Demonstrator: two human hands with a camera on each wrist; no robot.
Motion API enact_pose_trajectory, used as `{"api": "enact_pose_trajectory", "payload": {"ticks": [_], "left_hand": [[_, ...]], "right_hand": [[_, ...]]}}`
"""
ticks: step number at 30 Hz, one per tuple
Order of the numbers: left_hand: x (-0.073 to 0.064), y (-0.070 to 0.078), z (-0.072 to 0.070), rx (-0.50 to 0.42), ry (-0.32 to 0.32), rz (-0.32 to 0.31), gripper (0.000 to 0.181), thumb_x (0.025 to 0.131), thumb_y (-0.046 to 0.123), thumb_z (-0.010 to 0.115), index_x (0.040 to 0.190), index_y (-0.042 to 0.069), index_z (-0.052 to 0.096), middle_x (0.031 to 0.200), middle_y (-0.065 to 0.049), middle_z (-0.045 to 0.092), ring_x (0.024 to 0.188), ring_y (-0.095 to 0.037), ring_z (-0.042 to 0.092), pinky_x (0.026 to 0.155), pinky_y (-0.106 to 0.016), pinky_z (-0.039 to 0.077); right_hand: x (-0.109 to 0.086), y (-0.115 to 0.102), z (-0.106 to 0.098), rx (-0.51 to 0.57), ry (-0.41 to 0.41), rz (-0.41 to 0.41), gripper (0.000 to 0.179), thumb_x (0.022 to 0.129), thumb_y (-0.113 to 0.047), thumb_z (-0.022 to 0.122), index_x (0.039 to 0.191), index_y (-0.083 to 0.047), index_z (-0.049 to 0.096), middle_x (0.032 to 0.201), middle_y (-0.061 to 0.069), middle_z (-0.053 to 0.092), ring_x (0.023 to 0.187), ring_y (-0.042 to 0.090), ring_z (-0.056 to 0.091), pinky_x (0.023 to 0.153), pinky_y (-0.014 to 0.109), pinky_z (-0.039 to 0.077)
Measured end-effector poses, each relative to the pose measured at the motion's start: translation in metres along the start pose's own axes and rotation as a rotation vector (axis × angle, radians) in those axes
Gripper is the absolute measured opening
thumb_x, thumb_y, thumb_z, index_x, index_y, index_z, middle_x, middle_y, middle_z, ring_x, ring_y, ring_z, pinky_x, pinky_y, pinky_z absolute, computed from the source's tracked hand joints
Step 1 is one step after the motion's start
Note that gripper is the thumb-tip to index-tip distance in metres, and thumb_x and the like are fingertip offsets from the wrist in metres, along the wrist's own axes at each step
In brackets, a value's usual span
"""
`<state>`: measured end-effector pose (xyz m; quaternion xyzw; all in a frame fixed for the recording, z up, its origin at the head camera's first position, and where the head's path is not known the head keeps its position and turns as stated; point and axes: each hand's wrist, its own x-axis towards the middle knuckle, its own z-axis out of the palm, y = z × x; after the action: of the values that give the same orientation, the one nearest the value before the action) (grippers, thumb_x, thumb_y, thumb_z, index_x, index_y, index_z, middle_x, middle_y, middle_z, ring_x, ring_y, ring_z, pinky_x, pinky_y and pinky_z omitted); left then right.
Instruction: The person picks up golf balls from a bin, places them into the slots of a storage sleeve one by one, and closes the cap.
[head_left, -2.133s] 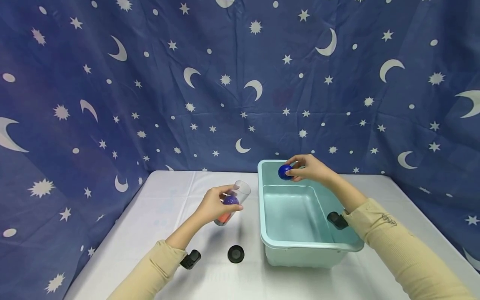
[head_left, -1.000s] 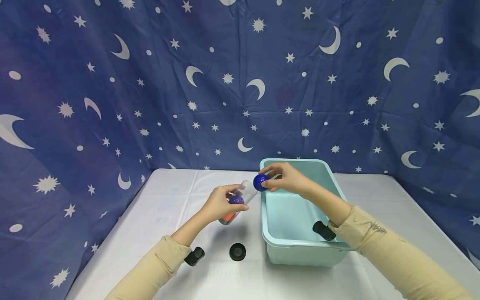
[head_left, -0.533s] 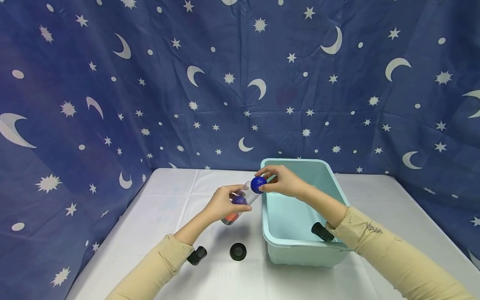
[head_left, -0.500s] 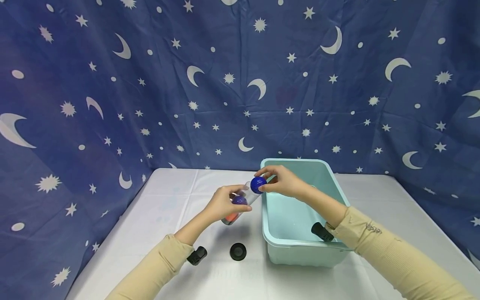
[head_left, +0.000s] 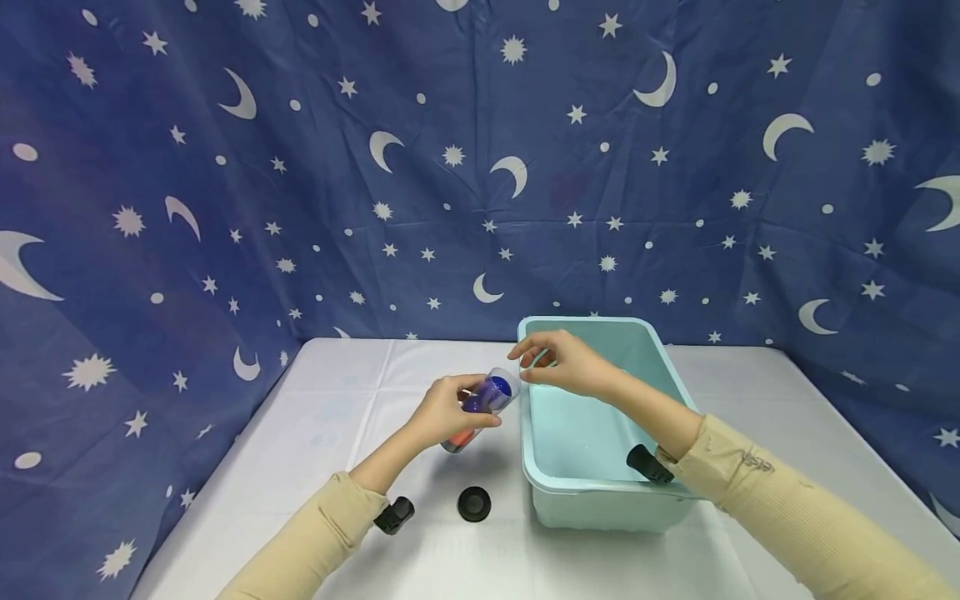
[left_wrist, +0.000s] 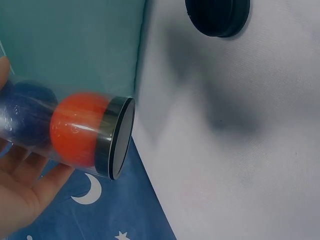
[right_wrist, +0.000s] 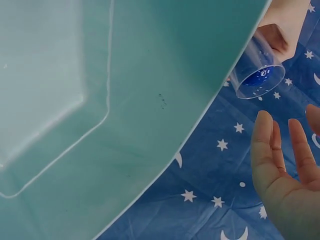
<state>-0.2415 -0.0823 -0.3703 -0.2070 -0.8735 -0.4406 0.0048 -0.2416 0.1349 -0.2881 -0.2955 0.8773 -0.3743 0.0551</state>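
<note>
My left hand (head_left: 444, 412) grips a clear plastic tube (head_left: 507, 395), tilted with its open mouth up to the right. Inside, an orange ball (left_wrist: 80, 129) lies at the bottom against the dark end cap (left_wrist: 121, 137). A blue ball (left_wrist: 31, 114) sits above it, and another blue ball (head_left: 496, 388) is just inside the mouth. My right hand (head_left: 570, 362) hovers just beyond the mouth, its fingers loosely bent and holding nothing. In the right wrist view its fingertips point toward the tube's rim.
A light teal plastic tub (head_left: 529, 450) stands on the white-covered table (head_left: 330, 433), under my right forearm. A round black lid (head_left: 474, 504) lies in front of the tube. A blue curtain (head_left: 420, 183) with moons and stars hangs behind.
My right hand carried a blue ball left from over the tub to the tube's mouth and let it go. That ball is now inside the tube, which my left hand still holds.
</note>
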Motion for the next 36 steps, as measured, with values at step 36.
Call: {"api": "enact_pose_trajectory", "payload": {"ticks": [36], "left_hand": [[-0.008,-0.020,-0.003,-0.017,0.110,-0.016,0.053,0.068,0.017,0.084,0.115,0.005,0.064,0.105,-0.008,0.069,0.088,-0.020,0.064,0.074,-0.031,0.053]], "right_hand": [[-0.041,-0.037,0.027,-0.220,-0.038,-0.133,0.020,0.083,-0.002,0.064,0.103,-0.004,0.065,0.082,0.002,0.063,0.071,0.007,0.059,0.068,0.018,0.053]]}}
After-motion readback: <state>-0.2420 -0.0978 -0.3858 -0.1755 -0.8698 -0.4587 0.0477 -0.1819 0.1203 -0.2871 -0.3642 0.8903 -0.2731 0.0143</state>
